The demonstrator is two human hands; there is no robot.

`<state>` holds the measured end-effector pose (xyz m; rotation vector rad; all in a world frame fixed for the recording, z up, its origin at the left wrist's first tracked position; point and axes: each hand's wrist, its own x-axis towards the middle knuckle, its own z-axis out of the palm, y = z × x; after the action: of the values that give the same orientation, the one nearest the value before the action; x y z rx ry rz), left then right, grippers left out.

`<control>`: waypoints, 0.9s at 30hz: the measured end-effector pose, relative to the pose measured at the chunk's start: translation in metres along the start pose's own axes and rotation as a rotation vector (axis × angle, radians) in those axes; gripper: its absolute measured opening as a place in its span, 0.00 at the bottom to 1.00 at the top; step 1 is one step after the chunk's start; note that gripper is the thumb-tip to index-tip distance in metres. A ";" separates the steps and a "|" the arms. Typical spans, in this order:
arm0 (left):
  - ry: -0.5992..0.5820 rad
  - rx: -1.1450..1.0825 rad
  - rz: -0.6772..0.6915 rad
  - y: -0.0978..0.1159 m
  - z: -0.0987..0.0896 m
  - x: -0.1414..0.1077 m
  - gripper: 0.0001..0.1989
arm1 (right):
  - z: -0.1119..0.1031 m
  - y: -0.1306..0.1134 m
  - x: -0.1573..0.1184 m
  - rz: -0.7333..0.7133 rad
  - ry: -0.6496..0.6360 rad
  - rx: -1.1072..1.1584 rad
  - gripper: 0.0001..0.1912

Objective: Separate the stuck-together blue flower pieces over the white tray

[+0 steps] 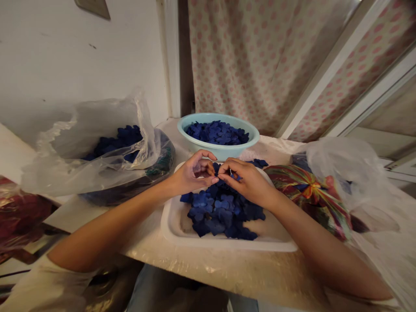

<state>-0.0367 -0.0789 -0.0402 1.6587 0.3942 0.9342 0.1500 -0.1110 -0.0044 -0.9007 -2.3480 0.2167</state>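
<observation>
Above a white tray (227, 243), my left hand (196, 173) and my right hand (242, 177) meet with their fingertips almost touching. Both are closed in a pinch on a dark blue flower-shaped piece (216, 167), which my fingers partly cover. Under them in the tray lies a loose heap of blue flower pieces (224, 212), thin and lobed like cloth petals. Just behind the tray stands a light blue basin (217, 150), filled with more blue flower pieces (217, 132).
To the left, an open clear plastic bag (107, 175) holds blue pieces (120, 138). A multicoloured tied bundle (312, 190) and a crumpled clear bag (346, 164) lie right of the tray. A dotted curtain (240, 65) hangs behind the table (201, 264). Red bagged material (22, 216) is at far left.
</observation>
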 end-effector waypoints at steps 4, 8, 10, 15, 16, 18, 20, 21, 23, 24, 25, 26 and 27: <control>-0.002 0.004 0.003 0.002 0.000 0.000 0.21 | -0.001 -0.001 0.000 -0.011 -0.012 -0.002 0.03; -0.001 -0.004 0.019 0.002 0.000 -0.001 0.20 | -0.002 -0.002 0.000 -0.021 -0.002 0.005 0.03; -0.005 -0.011 0.035 0.001 -0.001 -0.001 0.20 | -0.002 -0.003 0.000 -0.021 0.002 0.024 0.03; -0.024 -0.040 0.082 -0.002 -0.003 0.000 0.18 | -0.002 -0.004 0.000 0.036 0.003 0.179 0.04; -0.020 -0.046 0.085 -0.002 -0.003 0.000 0.18 | -0.002 -0.004 0.000 0.054 0.000 0.230 0.04; -0.012 -0.055 0.081 -0.002 -0.003 0.000 0.18 | -0.001 -0.004 0.000 0.097 -0.010 0.338 0.04; -0.019 -0.068 0.081 -0.001 -0.003 -0.001 0.18 | -0.001 -0.004 0.000 0.138 -0.016 0.422 0.03; -0.021 -0.071 0.081 -0.001 -0.004 -0.001 0.18 | -0.001 -0.004 0.000 0.154 -0.017 0.446 0.03; -0.028 -0.067 0.076 0.000 -0.004 -0.001 0.18 | -0.001 -0.005 0.001 0.176 -0.019 0.455 0.03; -0.033 -0.061 0.071 0.000 -0.004 -0.001 0.18 | -0.001 -0.005 0.001 0.184 -0.022 0.450 0.03; -0.036 -0.055 0.067 0.000 -0.004 -0.002 0.18 | -0.001 -0.006 0.001 0.188 -0.026 0.443 0.03; -0.036 -0.050 0.065 -0.001 -0.004 -0.002 0.17 | -0.001 -0.006 0.001 0.193 -0.030 0.435 0.03; -0.034 -0.045 0.068 -0.001 -0.005 -0.002 0.17 | 0.000 -0.006 0.001 0.197 -0.033 0.427 0.03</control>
<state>-0.0410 -0.0769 -0.0417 1.6526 0.2937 0.9572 0.1461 -0.1150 -0.0013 -0.9124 -2.1192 0.7849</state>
